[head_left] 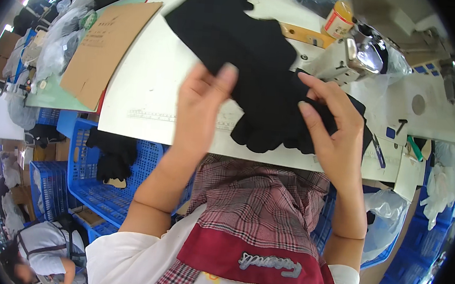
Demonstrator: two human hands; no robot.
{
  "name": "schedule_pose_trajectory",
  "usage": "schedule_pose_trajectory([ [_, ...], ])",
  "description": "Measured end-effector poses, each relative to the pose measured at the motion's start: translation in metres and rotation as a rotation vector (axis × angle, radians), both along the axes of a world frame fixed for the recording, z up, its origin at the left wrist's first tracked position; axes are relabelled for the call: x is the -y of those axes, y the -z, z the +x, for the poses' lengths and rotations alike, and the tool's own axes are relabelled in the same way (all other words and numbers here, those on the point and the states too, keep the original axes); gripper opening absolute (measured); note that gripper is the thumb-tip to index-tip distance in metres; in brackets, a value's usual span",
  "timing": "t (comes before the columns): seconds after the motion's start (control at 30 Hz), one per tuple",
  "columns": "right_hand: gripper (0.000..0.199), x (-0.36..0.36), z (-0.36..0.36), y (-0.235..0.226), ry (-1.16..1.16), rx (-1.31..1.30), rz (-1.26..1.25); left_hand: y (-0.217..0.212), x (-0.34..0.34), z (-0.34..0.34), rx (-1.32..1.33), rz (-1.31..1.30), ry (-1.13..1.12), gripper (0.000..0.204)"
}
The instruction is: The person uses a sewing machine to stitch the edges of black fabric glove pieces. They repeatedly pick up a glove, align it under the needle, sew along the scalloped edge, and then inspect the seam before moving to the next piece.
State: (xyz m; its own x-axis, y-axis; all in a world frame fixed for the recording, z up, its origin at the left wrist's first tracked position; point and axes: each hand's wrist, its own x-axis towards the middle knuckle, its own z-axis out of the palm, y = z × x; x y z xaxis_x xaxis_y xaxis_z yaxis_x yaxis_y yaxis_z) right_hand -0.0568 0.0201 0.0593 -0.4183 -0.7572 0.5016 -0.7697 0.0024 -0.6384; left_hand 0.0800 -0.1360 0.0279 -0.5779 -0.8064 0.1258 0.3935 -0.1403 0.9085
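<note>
A large piece of black fabric (256, 58) with a scalloped edge stretches across the white table in front of me. My left hand (203, 107), smeared a little by motion, has its thumb and fingers closed at the fabric's left edge. At the right, my right hand (340, 122) curls over more black fabric (324, 115) and grips it between bent fingers and thumb. Some fingertips are hidden by the cloth. Layers overlap under my right hand, so I cannot tell how many pieces there are.
A sewing machine (348, 60) and an orange-yellow bottle (339, 19) stand at the back right. Small snips (379, 151) lie right of the fabric. Cardboard (108, 50) sits at the left. A blue basket (101, 193) holds black cloth below; another person (47, 250) is behind, lower left.
</note>
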Motion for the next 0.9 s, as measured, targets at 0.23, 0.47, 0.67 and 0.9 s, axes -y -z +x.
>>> schedule_pose_trajectory([
  [0.23, 0.033, -0.057, -0.018, 0.003, 0.370, -0.066, 0.052, -0.045, 0.166, -0.033, 0.277, -0.428, -0.054, 0.048],
  [0.47, 0.045, -0.105, -0.018, 0.032, 0.751, -0.094, 0.179, 0.064, 0.347, -0.073, 1.017, -1.110, -0.269, 0.042],
  [0.67, 0.037, -0.105, -0.009, 0.040, 0.783, 0.066, 0.217, 0.049, 0.245, -0.083, 0.631, -1.427, -0.824, 0.028],
  [0.9, 0.024, -0.087, -0.032, 0.036, 0.624, -0.144, -0.089, -0.035, 0.005, -0.074, 0.242, -1.504, 0.097, 0.014],
])
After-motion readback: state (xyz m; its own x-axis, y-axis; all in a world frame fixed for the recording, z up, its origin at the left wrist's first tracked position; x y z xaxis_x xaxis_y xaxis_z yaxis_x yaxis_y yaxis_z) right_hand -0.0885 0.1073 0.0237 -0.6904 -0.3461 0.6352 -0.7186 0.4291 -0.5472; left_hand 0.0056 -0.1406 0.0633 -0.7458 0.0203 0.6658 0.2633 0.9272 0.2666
